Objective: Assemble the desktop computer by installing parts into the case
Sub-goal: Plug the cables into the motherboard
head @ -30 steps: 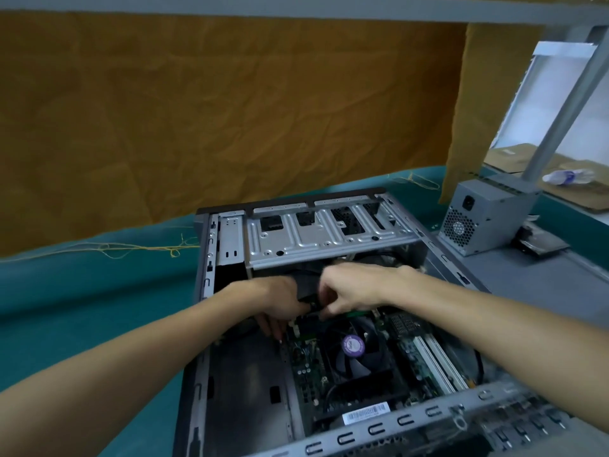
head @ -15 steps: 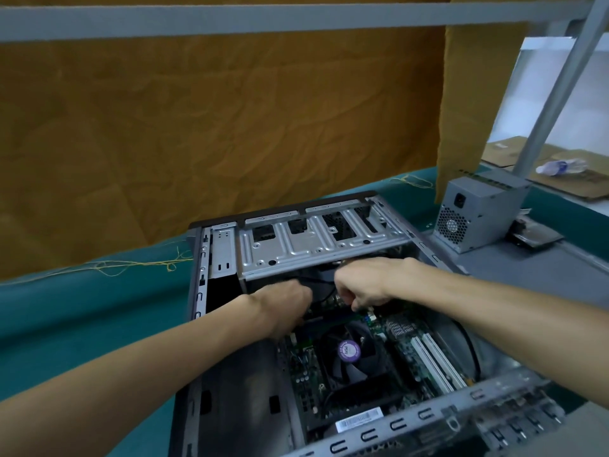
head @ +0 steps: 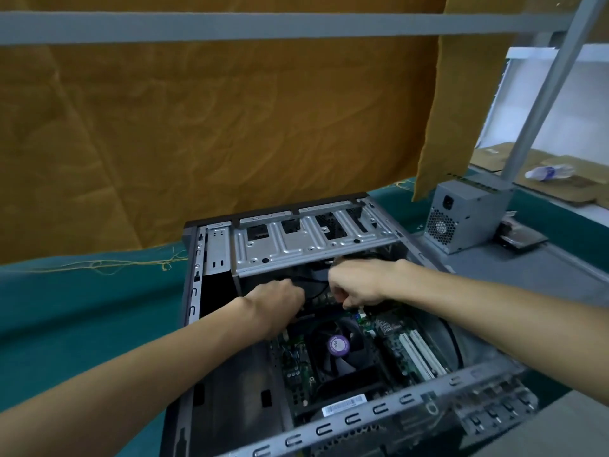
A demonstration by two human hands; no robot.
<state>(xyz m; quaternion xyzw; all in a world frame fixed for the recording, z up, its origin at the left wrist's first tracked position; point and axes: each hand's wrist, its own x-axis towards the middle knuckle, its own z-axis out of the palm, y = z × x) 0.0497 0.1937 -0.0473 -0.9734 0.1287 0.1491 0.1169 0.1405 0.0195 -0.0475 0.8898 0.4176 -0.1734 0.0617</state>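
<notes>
While the open computer case (head: 211, 374) lay on its side on the teal-covered table (head: 82, 311), both hands worked inside it, just under the silver drive cage (head: 309, 245). The left hand (head: 276, 301) reached in with curled fingers beside a black cable (head: 313, 285); what they grasped could not be told. The right hand (head: 357, 285) was clenched, pinching something small above the motherboard (head: 392, 334), too hidden to name. Nearer the camera sat the cooler fan (head: 336, 346) with its purple sticker. Well apart on the right stood a grey power supply (head: 468, 219), an ochre cloth (head: 214, 120) hanging behind.
</notes>
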